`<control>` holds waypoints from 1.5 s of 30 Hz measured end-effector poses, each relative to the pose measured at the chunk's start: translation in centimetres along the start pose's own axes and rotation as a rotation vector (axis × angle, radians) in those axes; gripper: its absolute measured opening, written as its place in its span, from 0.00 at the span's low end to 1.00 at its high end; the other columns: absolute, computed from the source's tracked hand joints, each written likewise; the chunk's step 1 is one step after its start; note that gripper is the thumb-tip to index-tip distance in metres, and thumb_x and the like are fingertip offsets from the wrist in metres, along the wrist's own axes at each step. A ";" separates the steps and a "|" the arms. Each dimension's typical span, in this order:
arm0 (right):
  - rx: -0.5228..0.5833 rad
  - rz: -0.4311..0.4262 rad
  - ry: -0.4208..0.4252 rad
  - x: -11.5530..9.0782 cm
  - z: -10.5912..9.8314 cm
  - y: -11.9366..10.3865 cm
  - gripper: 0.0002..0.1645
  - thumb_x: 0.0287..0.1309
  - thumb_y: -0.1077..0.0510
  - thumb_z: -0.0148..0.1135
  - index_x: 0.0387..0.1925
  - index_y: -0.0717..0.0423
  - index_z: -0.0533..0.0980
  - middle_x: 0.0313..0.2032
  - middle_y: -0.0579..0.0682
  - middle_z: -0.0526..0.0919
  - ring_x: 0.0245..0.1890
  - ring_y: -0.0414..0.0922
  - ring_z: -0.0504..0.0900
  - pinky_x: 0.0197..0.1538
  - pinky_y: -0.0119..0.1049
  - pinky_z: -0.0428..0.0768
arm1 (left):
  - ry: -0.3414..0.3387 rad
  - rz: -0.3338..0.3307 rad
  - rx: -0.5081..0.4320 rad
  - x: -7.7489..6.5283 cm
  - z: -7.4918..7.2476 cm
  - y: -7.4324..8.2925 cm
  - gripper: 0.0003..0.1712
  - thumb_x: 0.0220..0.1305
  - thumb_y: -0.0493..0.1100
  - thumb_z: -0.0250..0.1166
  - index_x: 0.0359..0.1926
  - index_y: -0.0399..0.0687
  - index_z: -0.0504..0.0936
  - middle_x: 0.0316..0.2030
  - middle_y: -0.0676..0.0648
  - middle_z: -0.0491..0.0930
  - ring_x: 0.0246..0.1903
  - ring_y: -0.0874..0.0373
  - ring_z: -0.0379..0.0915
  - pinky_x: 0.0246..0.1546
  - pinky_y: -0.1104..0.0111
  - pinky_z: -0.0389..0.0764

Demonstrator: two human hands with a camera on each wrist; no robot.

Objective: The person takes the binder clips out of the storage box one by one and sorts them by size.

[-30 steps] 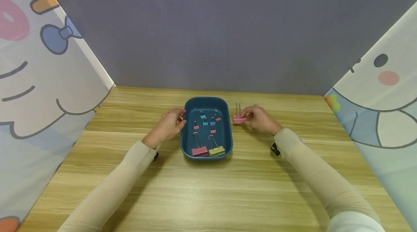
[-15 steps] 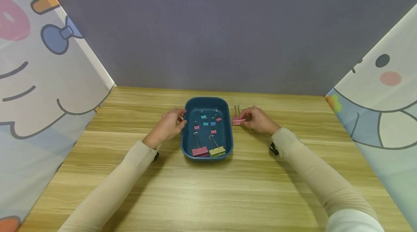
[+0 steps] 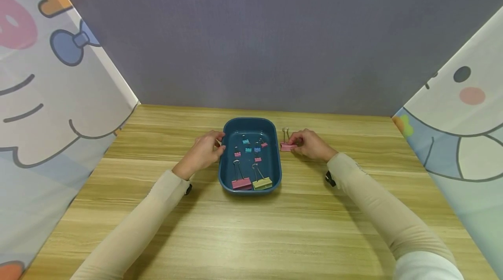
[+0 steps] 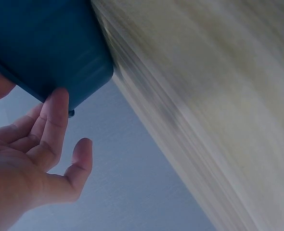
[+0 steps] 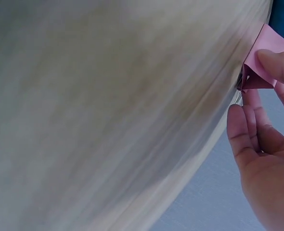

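Observation:
A large pink binder clip (image 3: 286,146) stands on the table just right of the blue tray, its wire handles pointing to the back. My right hand (image 3: 311,145) pinches its right end between thumb and fingers; the right wrist view shows the thumb on the pink face (image 5: 269,45). Along the tray's (image 3: 219,171) left side, my left hand (image 3: 201,153) touches the rim with its fingertips, fingers loosely bent. Inside the tray lie a large pink clip (image 3: 241,184), a large yellow clip (image 3: 262,184) and several small clips, among them a blue one (image 3: 257,150).
The wooden table (image 3: 243,236) meets a grey upright panel (image 3: 259,44) behind the tray. Cartoon-printed cloths (image 3: 47,96) hang at both sides. In the left wrist view the tray's outer wall (image 4: 60,43) stands close by the fingers.
Over the second, my right hand and the pink binder clip have shifted slightly left and nearer to me, closer to the tray. My left hand has stayed at the rim.

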State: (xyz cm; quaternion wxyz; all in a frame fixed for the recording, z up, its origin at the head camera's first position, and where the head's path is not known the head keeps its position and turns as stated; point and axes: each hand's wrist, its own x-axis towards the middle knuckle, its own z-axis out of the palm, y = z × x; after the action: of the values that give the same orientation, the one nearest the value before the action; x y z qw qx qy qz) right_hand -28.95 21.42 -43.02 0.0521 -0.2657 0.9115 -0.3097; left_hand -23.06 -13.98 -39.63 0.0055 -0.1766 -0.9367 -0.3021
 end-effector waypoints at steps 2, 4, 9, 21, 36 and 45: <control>-0.005 -0.001 -0.002 0.0 0.0 0.0 0.09 0.47 0.67 0.71 0.32 0.53 0.82 0.28 0.45 0.80 0.24 0.43 0.67 0.30 0.39 0.67 | 0.002 0.001 0.000 0.0 0.0 0.0 0.24 0.63 0.37 0.61 0.58 0.31 0.71 0.45 0.39 0.76 0.41 0.50 0.75 0.54 0.49 0.59; -0.011 -0.003 -0.004 0.0 0.0 -0.1 0.09 0.47 0.67 0.71 0.32 0.53 0.82 0.29 0.45 0.81 0.24 0.43 0.69 0.31 0.39 0.68 | 0.005 0.004 0.001 0.0 0.0 -0.1 0.24 0.63 0.37 0.62 0.58 0.30 0.71 0.46 0.39 0.76 0.41 0.49 0.75 0.54 0.49 0.59; -0.073 -0.014 0.028 -0.2 -0.5 -0.6 0.09 0.47 0.65 0.72 0.32 0.52 0.83 0.31 0.45 0.82 0.30 0.47 0.71 0.40 0.43 0.68 | 0.005 0.007 -0.004 0.0 0.1 -0.3 0.24 0.63 0.37 0.61 0.58 0.30 0.71 0.45 0.38 0.76 0.41 0.50 0.76 0.52 0.49 0.59; -0.042 -0.075 0.095 -0.9 -1.9 -3.9 0.10 0.50 0.63 0.70 0.37 0.56 0.81 0.40 0.49 0.80 0.43 0.54 0.73 0.47 0.52 0.73 | 0.017 0.019 -0.008 0.0 0.2 -0.5 0.24 0.62 0.37 0.61 0.57 0.30 0.72 0.45 0.39 0.76 0.40 0.50 0.76 0.51 0.49 0.59; -0.026 -0.343 0.085 -1.1 -1.4 -8.3 0.11 0.50 0.62 0.71 0.38 0.57 0.81 0.37 0.49 0.80 0.39 0.49 0.72 0.40 0.48 0.74 | 0.011 0.007 -0.012 0.0 0.1 -0.3 0.24 0.63 0.37 0.62 0.58 0.31 0.71 0.45 0.40 0.76 0.41 0.50 0.76 0.51 0.50 0.59; -0.053 -0.396 0.011 -1.0 0.1 -9.9 0.11 0.49 0.61 0.72 0.37 0.51 0.81 0.39 0.43 0.80 0.35 0.48 0.74 0.43 0.42 0.74 | -0.002 0.007 -0.009 0.0 0.1 -0.5 0.24 0.64 0.37 0.61 0.59 0.31 0.71 0.46 0.40 0.75 0.41 0.51 0.76 0.51 0.50 0.59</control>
State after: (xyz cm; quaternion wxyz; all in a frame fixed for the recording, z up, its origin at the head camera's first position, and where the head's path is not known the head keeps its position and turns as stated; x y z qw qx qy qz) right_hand -23.55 15.30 -37.28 -0.0217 -0.4396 0.8494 -0.2913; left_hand -23.20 -14.26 -39.99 0.0050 -0.1804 -0.9348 -0.3060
